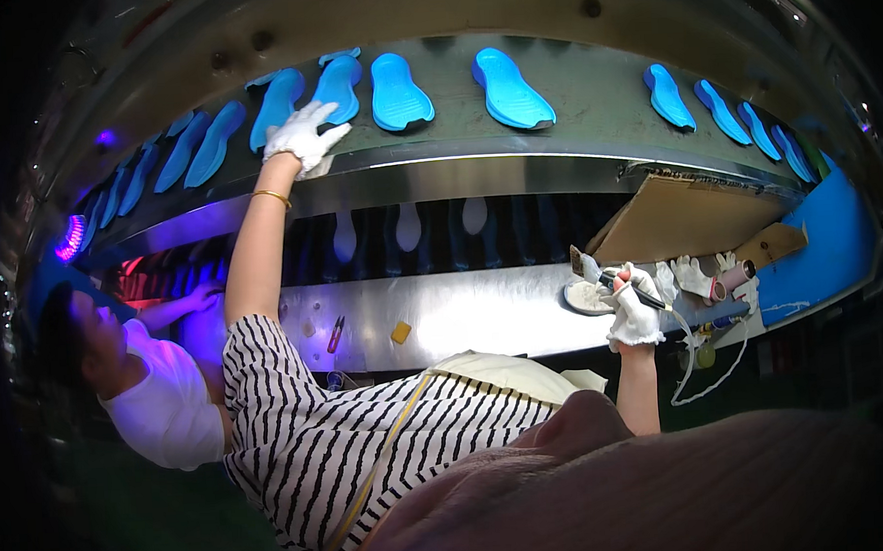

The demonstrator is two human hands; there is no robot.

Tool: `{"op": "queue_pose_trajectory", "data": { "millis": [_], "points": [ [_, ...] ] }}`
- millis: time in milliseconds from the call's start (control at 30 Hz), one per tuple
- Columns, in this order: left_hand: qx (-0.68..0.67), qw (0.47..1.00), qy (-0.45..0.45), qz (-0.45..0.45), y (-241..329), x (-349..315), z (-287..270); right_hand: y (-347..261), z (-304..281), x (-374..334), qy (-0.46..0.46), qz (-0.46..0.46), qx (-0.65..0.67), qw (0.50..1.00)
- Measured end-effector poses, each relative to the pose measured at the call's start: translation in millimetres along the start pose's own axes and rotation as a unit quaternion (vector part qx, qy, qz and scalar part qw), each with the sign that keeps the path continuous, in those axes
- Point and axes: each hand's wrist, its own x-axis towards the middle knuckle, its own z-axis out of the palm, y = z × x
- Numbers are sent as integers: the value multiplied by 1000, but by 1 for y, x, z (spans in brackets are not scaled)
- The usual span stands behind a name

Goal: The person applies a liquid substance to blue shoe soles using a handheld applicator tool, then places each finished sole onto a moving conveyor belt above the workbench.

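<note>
My left hand (303,139), in a white glove, reaches far over the upper belt. Its fingers are spread at a blue shoe sole (339,88), with another blue sole (278,107) just left of it; whether it presses on either is hard to tell. Down at the right, my right hand (634,311), also gloved in white, is closed around the dark handle of a brush (589,267). The brush's bristles point up and left. Beneath it sits a round white dish (585,299), partly covered by the hand.
Several more blue soles lie along the green belt (592,101). Below runs a metal ledge (501,293) with a yellow sponge-like piece (401,332) and a red-handled tool (336,334). A cardboard sheet (690,215) and spare gloves (693,279) are at right. A co-worker (161,396) stands at left.
</note>
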Motion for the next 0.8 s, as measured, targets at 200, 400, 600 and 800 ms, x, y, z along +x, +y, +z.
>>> {"op": "queue_pose_trajectory", "data": {
  "millis": [200,400,600,800],
  "points": [
    [8,996,-32,-78,-15,-9,-17,2,-12,-10,19,-10,-19,1000],
    [52,978,192,67,18,-25,-10,-7,-20,-18,71,4,-52,996],
    [-189,920,163,303,93,-12,22,-11,-14,0,-42,3,-78,996],
    [-260,908,264,194,123,-44,23,-10,-25,14,-162,-30,-109,980]
  ]
}}
